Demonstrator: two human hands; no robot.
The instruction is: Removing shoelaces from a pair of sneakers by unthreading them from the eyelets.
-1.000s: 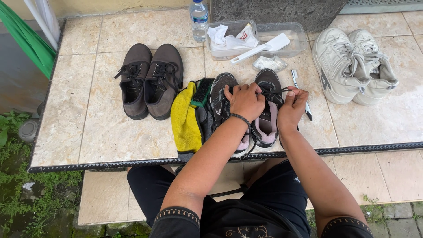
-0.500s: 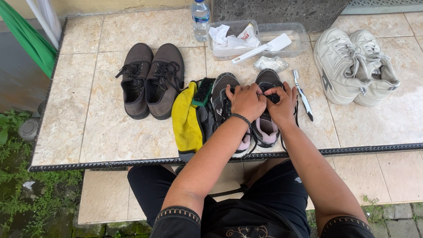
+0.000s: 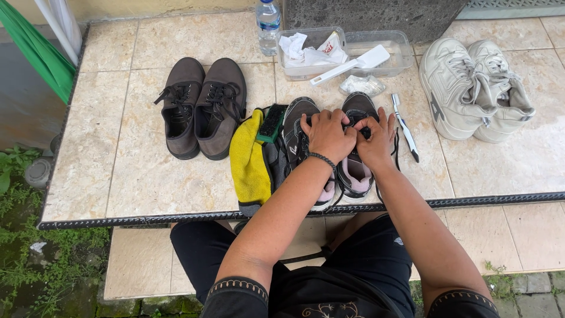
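We work both hands at frame centre on the black shoe [image 3: 356, 159], the right one of a dark pair lying toes away from us near the table [image 3: 118, 176] front edge. Left hand [image 3: 328, 134] is curled, fingers bent down over the lace area between the two shoes, likely steadying it; right hand [image 3: 375, 136] pinches at the laces near the tongue, thumb and forefinger together, though we cannot tell which strand it holds. The other black shoe [image 3: 296, 132] lies just beside, partly under our left wrist. A yellow cloth [image 3: 250, 165] touches that shoe on its left, with a green brush [image 3: 271, 122] on its upper end. Brown shoes [image 3: 203, 106] sit further left, apart. A toothbrush [image 3: 405, 126] lies just right of our right hand, close enough to get knocked. Upper centre: a clear tray [image 3: 400, 50] with crumpled rags and a white brush [image 3: 353, 63] across it, and a bottle [image 3: 268, 22] beside it. White sneakers [image 3: 474, 88] sit upper right, well apart.
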